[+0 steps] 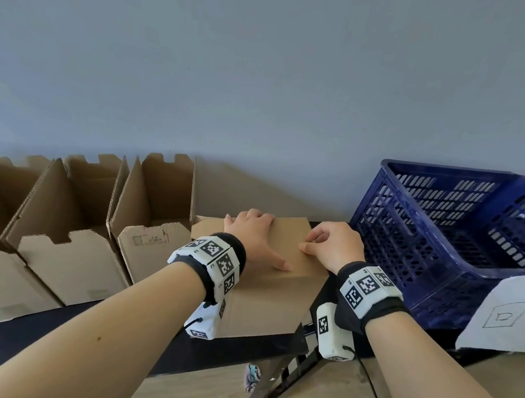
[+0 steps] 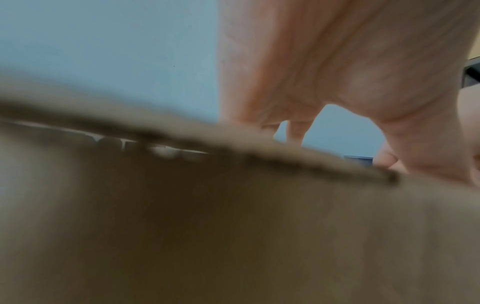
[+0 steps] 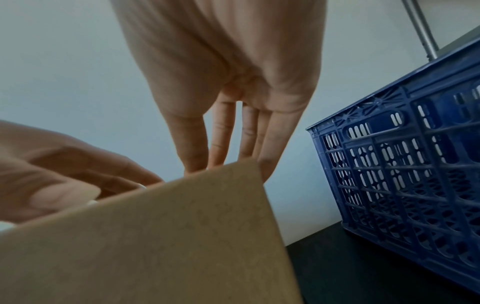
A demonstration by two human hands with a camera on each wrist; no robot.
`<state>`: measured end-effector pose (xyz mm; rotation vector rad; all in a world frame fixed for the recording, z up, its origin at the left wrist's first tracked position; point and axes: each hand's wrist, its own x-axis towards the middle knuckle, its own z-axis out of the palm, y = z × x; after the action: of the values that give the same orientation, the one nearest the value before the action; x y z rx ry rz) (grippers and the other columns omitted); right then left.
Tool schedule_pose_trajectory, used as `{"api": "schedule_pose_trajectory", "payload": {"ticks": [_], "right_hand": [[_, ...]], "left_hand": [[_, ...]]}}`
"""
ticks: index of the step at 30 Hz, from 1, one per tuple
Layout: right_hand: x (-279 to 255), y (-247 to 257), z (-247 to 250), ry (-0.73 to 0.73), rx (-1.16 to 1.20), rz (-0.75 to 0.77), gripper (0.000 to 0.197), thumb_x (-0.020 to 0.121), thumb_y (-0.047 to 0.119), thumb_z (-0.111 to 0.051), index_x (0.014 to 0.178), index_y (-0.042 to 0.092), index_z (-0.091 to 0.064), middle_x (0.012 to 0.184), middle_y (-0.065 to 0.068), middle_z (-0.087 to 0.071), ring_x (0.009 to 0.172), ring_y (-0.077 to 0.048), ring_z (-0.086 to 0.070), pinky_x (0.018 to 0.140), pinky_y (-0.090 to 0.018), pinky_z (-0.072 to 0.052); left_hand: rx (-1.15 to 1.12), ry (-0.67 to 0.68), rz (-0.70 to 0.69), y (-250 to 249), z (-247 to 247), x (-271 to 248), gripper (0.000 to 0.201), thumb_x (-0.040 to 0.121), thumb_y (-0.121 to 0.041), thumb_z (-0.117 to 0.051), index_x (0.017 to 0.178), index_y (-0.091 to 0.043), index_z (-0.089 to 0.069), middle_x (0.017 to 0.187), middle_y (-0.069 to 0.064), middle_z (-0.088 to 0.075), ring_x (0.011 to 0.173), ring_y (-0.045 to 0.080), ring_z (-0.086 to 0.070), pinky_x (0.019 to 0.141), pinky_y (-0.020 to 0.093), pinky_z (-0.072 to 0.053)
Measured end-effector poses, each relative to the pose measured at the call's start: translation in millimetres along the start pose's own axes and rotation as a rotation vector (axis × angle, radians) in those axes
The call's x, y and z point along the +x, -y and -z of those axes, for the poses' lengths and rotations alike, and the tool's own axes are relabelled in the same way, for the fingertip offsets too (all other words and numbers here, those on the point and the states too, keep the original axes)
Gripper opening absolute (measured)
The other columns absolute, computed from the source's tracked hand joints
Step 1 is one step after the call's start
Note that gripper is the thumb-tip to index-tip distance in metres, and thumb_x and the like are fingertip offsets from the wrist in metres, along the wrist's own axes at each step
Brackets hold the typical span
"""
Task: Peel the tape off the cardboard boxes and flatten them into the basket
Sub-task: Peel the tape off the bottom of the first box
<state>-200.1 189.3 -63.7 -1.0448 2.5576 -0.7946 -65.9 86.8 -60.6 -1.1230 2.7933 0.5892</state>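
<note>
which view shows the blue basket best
The head view: the blue basket shows nearly whole there, tilted, right of the closed box under both hands. The right wrist view shows only one slotted side wall. The left wrist view shows just a blurred blue sliver.

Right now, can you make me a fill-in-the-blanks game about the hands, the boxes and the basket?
1. The basket is coloured ____.
2. Both hands rest on a closed ____ box.
3. The basket stands on the ____ side of that box.
4. Beside the left hand, the other boxes have their tops ____.

Missing words: blue; cardboard; right; open
</note>
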Motion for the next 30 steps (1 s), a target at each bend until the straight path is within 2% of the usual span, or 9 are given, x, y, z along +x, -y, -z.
{"api": "schedule_pose_trajectory", "payload": {"ticks": [6, 10, 14, 18, 19, 22, 24, 30], "right_hand": [[-1.7, -4.9, 7.4, -0.002, -0.049, 0.002, 0.004, 0.075, 0.025, -0.076, 0.075, 0.027, -0.072, 0.073, 0.012, -0.063, 0.084, -0.013, -0.063, 0.071, -0.022, -0.042], [-2.1, -5.7, 7.9, 0.031, -0.058, -0.023, 0.016, 0.068, 0.036, -0.08, 0.069, 0.028, -0.066, 0.077, 0.009, -0.066, 0.078, -0.013, -0.063, 0.07, -0.024, -0.046], [-2.5, -7.2, 8.5, 0.039, -0.08, -0.037, 0.015, 0.069, 0.034, -0.08, 0.073, 0.024, -0.069, 0.078, 0.008, -0.067, 0.078, -0.012, -0.062, 0.067, -0.023, -0.044], [-5.5, -9.7, 10.8, 0.044, -0.089, -0.04, 0.008, 0.07, 0.029, -0.077, 0.073, 0.024, -0.071, 0.077, 0.009, -0.067, 0.076, -0.012, -0.061, 0.057, -0.02, -0.039], [-6.4, -10.2, 10.8, 0.038, -0.092, -0.042, 0.007, 0.07, 0.028, -0.075, 0.073, 0.024, -0.071, 0.077, 0.009, -0.067, 0.076, -0.012, -0.061, 0.057, -0.02, -0.039], [-7.8, -12.0, 11.1, 0.031, -0.078, -0.042, 0.002, 0.071, 0.026, -0.073, 0.072, 0.024, -0.071, 0.076, 0.009, -0.067, 0.076, -0.013, -0.061, 0.067, -0.022, -0.044], [-7.8, -12.2, 12.0, 0.051, -0.045, -0.048, 0.007, 0.069, 0.027, -0.075, 0.067, 0.025, -0.069, 0.072, 0.01, -0.066, 0.076, -0.012, -0.062, 0.07, -0.024, -0.047], [-9.0, -8.6, 14.0, 0.098, -0.052, -0.041, 0.012, 0.065, 0.028, -0.078, 0.067, 0.026, -0.066, 0.073, 0.01, -0.065, 0.075, -0.011, -0.063, 0.063, -0.023, -0.046]], "left_hand": [[-0.003, 0.034, -0.012, -6.9, -0.9, 0.5, 0.105, 0.059, -0.065, -0.074, 0.144, -0.026, -0.029, 0.146, 0.002, -0.031, 0.138, 0.024, -0.025, 0.116, 0.054, -0.008], [-0.009, 0.054, -0.015, -11.0, -1.2, -0.6, 0.104, 0.058, -0.064, -0.076, 0.143, -0.026, -0.031, 0.144, 0.002, -0.033, 0.137, 0.024, -0.027, 0.115, 0.054, -0.009], [-0.011, 0.066, -0.019, -14.5, -3.7, -1.8, 0.105, 0.058, -0.063, -0.077, 0.143, -0.026, -0.03, 0.144, 0.002, -0.033, 0.137, 0.024, -0.027, 0.115, 0.055, -0.009], [-0.008, 0.065, -0.03, -18.4, -7.8, -3.0, 0.105, 0.058, -0.063, -0.076, 0.144, -0.027, -0.029, 0.144, 0.002, -0.033, 0.138, 0.024, -0.026, 0.114, 0.055, -0.007], [-0.009, 0.065, -0.032, -19.0, -8.8, -3.3, 0.105, 0.058, -0.063, -0.077, 0.144, -0.027, -0.029, 0.143, 0.002, -0.033, 0.138, 0.023, -0.026, 0.114, 0.055, -0.007], [-0.011, 0.064, -0.028, -19.4, -9.9, -3.9, 0.105, 0.057, -0.063, -0.077, 0.143, -0.027, -0.029, 0.143, 0.002, -0.033, 0.138, 0.024, -0.026, 0.114, 0.056, -0.007], [-0.009, 0.063, -0.021, -19.1, -9.3, -4.3, 0.106, 0.057, -0.063, -0.077, 0.144, -0.027, -0.028, 0.144, 0.002, -0.033, 0.138, 0.024, -0.026, 0.115, 0.057, -0.007], [-0.009, 0.055, -0.011, -17.4, -9.1, -4.8, 0.106, 0.057, -0.062, -0.077, 0.144, -0.027, -0.028, 0.144, 0.003, -0.033, 0.138, 0.025, -0.026, 0.114, 0.058, -0.007]]}}
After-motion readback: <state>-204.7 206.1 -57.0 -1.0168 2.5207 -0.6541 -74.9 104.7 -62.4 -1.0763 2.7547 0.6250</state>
